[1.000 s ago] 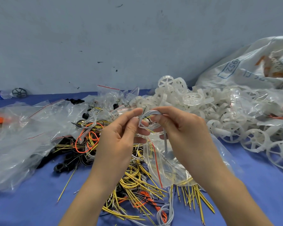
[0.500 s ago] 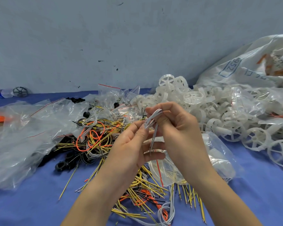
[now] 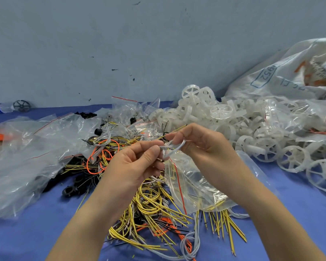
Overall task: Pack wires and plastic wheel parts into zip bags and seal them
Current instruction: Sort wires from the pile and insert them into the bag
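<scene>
Two hands met mid-frame over the wire heap, and the picture had changed in a second: where the grey wire [image 3: 172, 148] stood pinched into a narrow upright fold half a second ago, it now lay as a small flat coil strung between both hands. A second ago it was a loose loop, so the coiling looked nearly finished, and I judged the next business was feeding it into the bag.

The left hand [image 3: 135, 166] had its grip clenched on the coil's left end, thumb and forefinger pinching the strands, the other fingers curled beneath. The right hand [image 3: 201, 146] held the coil's right side, forefinger hooked over it; a thin yellow-black wire also poked out past those fingertips, though whether it was truly gripped or merely behind them was hard to tell.

The clear zip bag [image 3: 194, 185], red strip showing, hung just below the coil and draped down right of centre onto the blue worktop [image 3: 36, 232]; its mouth appeared to sit right under the fingers, possibly caught by them.

Below and left of centre sprawled the yellow, orange and black wires [image 3: 151, 204]. The white plastic wheels [image 3: 222, 112] were piled at the right, well apart from both hands, untouched.
</scene>
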